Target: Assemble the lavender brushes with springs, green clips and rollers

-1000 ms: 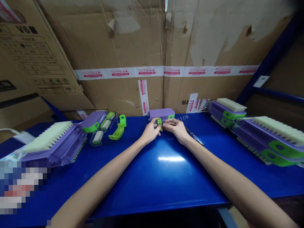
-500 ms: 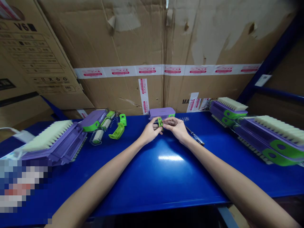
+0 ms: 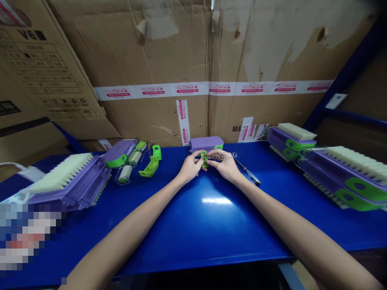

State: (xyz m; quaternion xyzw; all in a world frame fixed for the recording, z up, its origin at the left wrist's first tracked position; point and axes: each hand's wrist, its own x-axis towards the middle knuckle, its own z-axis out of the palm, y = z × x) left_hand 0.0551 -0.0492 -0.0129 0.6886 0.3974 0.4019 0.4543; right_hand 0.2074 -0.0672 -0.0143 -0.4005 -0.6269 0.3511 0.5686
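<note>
Toward nine o'clock on the bench (image 3: pixel 181 233) lies a loose green bracket (image 3: pixel 152 163); at the dial's centre, the left hand (image 3: pixel 189 168) pinches a green clip (image 3: pixel 203 153), and the right hand's (image 3: pixel 225 166) grip seems closed on a coiled spring (image 3: pixel 222 156). A slack pinch could let it jump toward the slim tool (image 3: pixel 253 177) at four; room to draw back reaches six o'clock's near edge.

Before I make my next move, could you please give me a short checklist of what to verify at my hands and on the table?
1. Green part held by left hand: ok.
2. Right hand close to the green part: ok; its exact grip: cannot tell.
3. Spring end nearest the green part: cannot tell, too hidden.
4. Screwdriver unheld, on the table: ok.
5. Purple shell upright behind both hands: cannot tell; partly hidden.
</note>
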